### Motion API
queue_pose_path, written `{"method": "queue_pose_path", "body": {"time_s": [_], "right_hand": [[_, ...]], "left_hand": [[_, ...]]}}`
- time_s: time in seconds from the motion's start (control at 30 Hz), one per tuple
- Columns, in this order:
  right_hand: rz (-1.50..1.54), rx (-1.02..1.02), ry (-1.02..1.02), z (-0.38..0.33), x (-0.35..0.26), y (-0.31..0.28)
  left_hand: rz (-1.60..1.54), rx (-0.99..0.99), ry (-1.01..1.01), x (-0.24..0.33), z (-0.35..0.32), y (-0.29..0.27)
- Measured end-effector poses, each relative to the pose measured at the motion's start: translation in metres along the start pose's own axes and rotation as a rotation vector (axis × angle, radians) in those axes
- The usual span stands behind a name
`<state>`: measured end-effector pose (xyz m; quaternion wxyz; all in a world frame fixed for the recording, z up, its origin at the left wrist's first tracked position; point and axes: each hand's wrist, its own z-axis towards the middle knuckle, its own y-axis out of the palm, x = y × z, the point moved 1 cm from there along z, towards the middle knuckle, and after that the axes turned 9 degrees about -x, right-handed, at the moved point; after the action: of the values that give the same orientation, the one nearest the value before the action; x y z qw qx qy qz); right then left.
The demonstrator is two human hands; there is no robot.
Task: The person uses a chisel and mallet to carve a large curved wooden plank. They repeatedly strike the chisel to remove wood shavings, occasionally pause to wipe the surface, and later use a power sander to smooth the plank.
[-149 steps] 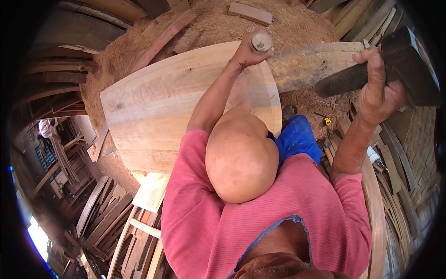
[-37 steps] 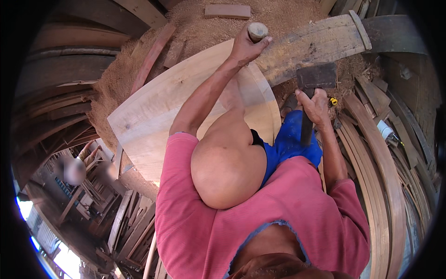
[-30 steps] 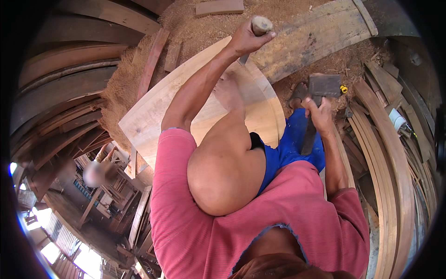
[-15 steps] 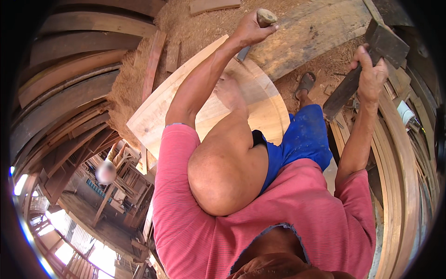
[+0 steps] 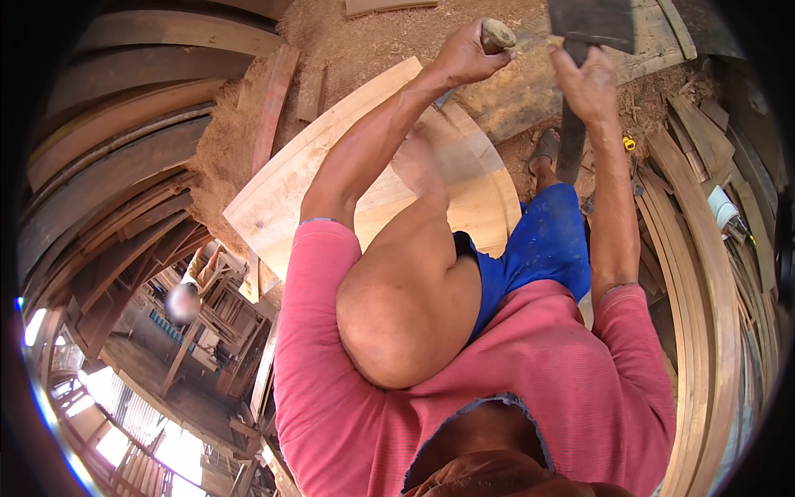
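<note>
The left hand (image 5: 464,56) is clenched round the wooden handle of a chisel (image 5: 495,35), its blade set at the far edge of the pale curved plank (image 5: 331,174). The right hand (image 5: 590,83) grips a dark mallet (image 5: 590,23) raised above it. Judging by the sawdust (image 5: 240,141) heaped on the floor, cutting is well under way, though the rough grey beam (image 5: 530,91) looks unfinished. Bent wooden strips (image 5: 704,248) lie alongside.

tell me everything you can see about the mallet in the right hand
The mallet has a dark, blocky head, seemingly wood, cut off by the top edge of the picture, on a long dark handle running down toward the blue shorts. The right hand grips the handle just under the head, raised beside the rounded chisel handle in the left hand.
</note>
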<state>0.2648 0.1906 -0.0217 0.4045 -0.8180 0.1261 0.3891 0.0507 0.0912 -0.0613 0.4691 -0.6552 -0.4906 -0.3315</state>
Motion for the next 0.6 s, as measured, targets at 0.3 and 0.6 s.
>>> {"method": "queue_pose_path", "body": {"time_s": [0.3, 0.6], "right_hand": [[0.211, -0.063, 0.042, 0.0, -0.028, -0.024], [0.208, -0.432, 0.327, -0.008, -0.021, -0.008]], "left_hand": [[-0.051, -0.069, -0.026, 0.004, 0.002, 0.004], [-0.04, -0.038, -0.114, 0.017, -0.018, -0.008]]}}
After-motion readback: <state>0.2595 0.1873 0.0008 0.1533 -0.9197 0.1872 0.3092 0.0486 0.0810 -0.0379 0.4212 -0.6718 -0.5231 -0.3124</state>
